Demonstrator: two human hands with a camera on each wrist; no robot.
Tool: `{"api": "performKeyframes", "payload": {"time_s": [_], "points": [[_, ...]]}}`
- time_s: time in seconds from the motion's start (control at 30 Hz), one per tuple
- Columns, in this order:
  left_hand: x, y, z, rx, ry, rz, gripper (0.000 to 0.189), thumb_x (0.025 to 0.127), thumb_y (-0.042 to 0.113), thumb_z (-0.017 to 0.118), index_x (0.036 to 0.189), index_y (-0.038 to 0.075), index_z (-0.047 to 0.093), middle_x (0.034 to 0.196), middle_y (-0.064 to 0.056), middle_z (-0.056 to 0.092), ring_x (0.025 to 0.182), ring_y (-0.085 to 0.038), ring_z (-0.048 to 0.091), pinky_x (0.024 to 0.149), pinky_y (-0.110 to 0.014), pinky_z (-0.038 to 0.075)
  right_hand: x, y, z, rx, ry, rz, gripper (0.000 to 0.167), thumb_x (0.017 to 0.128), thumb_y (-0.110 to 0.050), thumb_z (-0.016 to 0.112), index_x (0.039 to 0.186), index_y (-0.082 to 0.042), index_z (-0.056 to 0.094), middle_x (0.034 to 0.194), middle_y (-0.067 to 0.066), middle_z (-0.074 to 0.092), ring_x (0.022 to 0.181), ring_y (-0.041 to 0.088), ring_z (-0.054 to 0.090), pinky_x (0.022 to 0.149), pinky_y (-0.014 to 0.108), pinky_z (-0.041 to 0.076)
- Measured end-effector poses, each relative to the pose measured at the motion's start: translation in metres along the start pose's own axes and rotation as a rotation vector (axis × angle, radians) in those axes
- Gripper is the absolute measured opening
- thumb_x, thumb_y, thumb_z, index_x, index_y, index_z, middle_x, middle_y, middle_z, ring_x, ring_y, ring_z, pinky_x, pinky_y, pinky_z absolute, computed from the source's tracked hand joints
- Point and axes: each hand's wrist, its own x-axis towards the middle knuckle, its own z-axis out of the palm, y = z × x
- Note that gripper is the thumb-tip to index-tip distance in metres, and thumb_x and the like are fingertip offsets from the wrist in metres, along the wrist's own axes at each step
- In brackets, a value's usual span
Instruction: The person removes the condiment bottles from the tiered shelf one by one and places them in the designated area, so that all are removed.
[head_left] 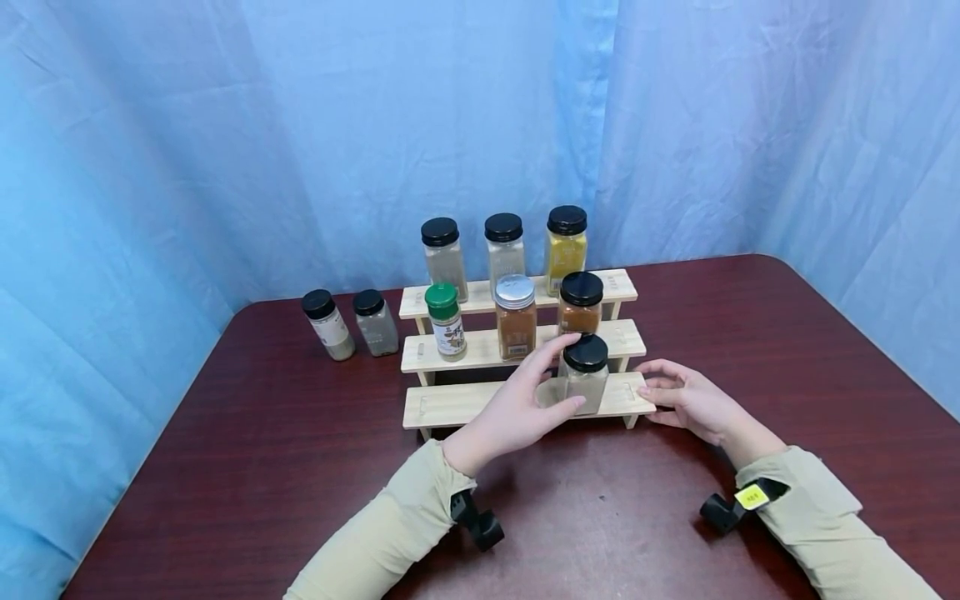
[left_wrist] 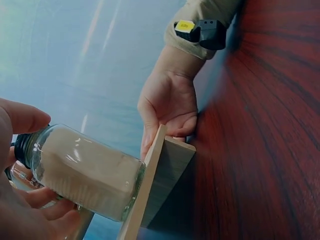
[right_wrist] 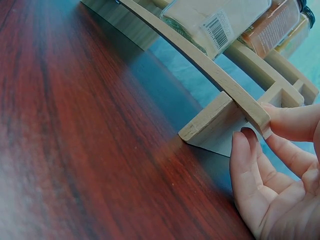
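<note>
A three-step wooden rack (head_left: pixel 450 407) stands on the table. My left hand (head_left: pixel 517 408) holds a square glass jar (head_left: pixel 587 392) with a black lid, the thumb in front and the fingers around the far side. The jar's base meets the lowest step, as the left wrist view shows, and pale powder fills it. At the right end of that step, my right hand (head_left: pixel 693 404) pinches the board's corner (right_wrist: pixel 257 117), thumb on top and a finger at the end, the other fingers loosely curved beneath.
On the middle step are a green-capped bottle (head_left: pixel 448 329), a silver-lidded jar (head_left: pixel 516 321) and a black-lidded brown jar (head_left: pixel 581 304). The top step bears three black-lidded jars, one of them yellow (head_left: pixel 566 254). Left of the rack stand a labelled bottle (head_left: pixel 330 329) and a grey jar (head_left: pixel 377 327).
</note>
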Motion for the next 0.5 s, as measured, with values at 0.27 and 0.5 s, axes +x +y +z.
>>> {"api": "performKeyframes", "payload": {"time_s": [0.27,0.5], "points": [[0.0069,-0.0049,0.0022,0.021,0.034,0.043,0.059,0.090,0.009,0.064,0.142,0.015,0.036,0.145,-0.007,0.039,0.131,-0.019,0.042,0.107,-0.033,0.039,-0.0001,0.0011,-0.0005,0.008,0.004,-0.009,0.021,0.094,-0.008,0.056,0.104,-0.026,0.052,0.089,-0.008,0.063,0.078,0.007,0.063,0.070,0.025,0.055],[0.0099,-0.0052,0.0039,0.044,0.068,0.099,0.055,0.089,0.002,0.063,0.138,0.009,0.039,0.140,-0.012,0.045,0.126,-0.022,0.048,0.103,-0.032,0.043,0.0009,0.0021,-0.0014,0.012,-0.004,-0.021,0.022,0.094,-0.007,0.056,0.104,-0.026,0.053,0.089,-0.008,0.063,0.079,0.007,0.063,0.070,0.026,0.055]]}}
